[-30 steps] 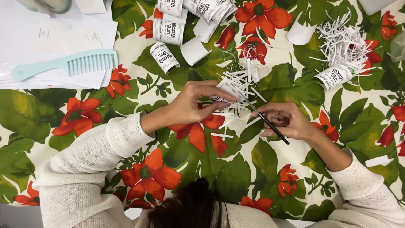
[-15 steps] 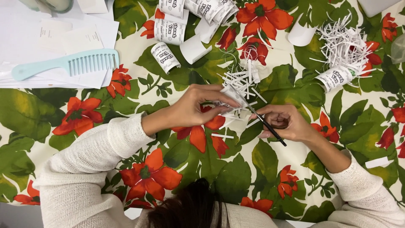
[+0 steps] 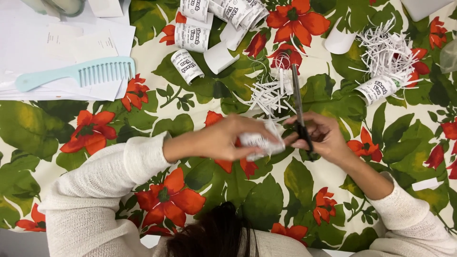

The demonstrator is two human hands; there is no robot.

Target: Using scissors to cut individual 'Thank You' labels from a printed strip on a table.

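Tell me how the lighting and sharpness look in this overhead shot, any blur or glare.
Head view: even, soft light, faint shadows, no glare on the floral tablecloth. The comb is crisp; the left hand, paper roll and scissors look slightly motion-softened.

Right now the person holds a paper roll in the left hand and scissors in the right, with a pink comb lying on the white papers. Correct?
Not quite. In the head view the comb is pale blue-green, not pink. The left hand does hold the paper roll, the right hand the scissors, and the comb lies on the white papers.
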